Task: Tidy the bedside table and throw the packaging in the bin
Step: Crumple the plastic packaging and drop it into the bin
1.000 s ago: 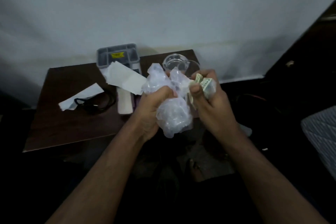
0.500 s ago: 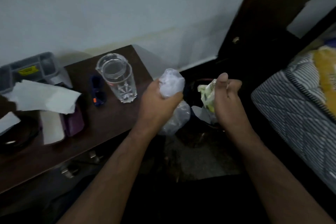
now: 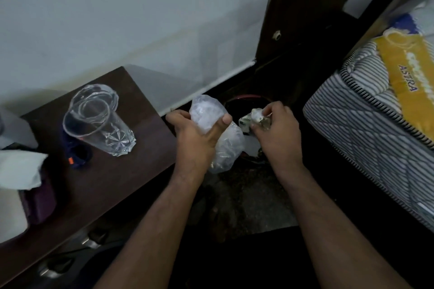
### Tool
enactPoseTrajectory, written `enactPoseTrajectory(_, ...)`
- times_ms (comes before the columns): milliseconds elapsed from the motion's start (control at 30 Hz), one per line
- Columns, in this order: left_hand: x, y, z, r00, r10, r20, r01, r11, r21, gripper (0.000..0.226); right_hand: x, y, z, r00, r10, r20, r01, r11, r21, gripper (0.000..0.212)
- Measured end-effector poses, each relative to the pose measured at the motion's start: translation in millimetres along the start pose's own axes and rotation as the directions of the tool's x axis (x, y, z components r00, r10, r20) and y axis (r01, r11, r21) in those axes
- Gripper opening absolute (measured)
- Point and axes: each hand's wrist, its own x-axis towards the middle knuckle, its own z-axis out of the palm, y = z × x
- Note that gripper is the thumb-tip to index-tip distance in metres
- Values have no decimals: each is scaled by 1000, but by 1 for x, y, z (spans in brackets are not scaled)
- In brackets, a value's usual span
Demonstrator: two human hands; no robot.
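Note:
My left hand (image 3: 196, 138) grips a crumpled clear plastic bag (image 3: 225, 145) just right of the dark wooden bedside table (image 3: 112, 185). My right hand (image 3: 279, 134) pinches a small scrunched wrapper (image 3: 254, 118) with green and white print. Both hands hover over a dark bin with a reddish rim (image 3: 246, 97), which stands on the floor between the table and the bed. Much of the bin is hidden behind my hands and the bag.
On the table stand stacked clear glasses (image 3: 98, 122), a blue item with an orange mark (image 3: 75, 159), white paper (image 3: 18, 169) and a purple object (image 3: 40, 202). A striped mattress (image 3: 366, 129) with a yellow label lies at the right. A dark wooden post (image 3: 303, 7) rises behind the bin.
The view has swung right from the table toward the bin and bed. Both hands carried the plastic bag and the wrapper away from the table, over the bin, and moved apart.

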Motion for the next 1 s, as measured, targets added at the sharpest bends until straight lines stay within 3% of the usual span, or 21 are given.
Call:
enactPoseTrajectory(100,8,-3,4,999,-20,24,20,1000,7,74,4,4,7,999,9,31,-9,1000,-21,26)
enactPoseTrajectory(233,16,0,1,999,-13,53,12,1000,14,76,6,15,17,963,117,242,-69,977,-200,51)
enactPoseTrajectory(300,19,-1,1,997,-4,75,1,999,45,75,6,16,17,961,123,247,-65,971,-231,48)
enactPoseTrajectory(467,19,-7,6,994,-26,107,15,995,100,73,9,8,14,985,-75,152,64,995,78,15)
enactPoseTrajectory(567,22,-11,9,987,-70,143,68,997,21,82,7,0,14,975,-171,141,122,944,305,26)
enactPoseTrajectory(700,23,-10,6,971,-126,205,164,970,-181,68,5,-7,13,901,-278,332,25,799,601,56)
enactPoseTrajectory(767,23,-5,2,962,-140,235,221,904,-366,54,5,-6,7,852,-314,419,-41,758,651,78)
enactPoseTrajectory(867,23,0,0,949,-164,268,277,840,-467,50,3,-5,6,758,-447,474,-63,674,736,98)
enactPoseTrajectory(933,21,2,1,932,-188,310,323,816,-480,53,1,-5,10,767,-472,436,78,742,666,94)
enactPoseTrajectory(1000,21,4,3,909,-210,362,368,810,-456,51,3,-6,12,829,-437,349,207,819,535,85)
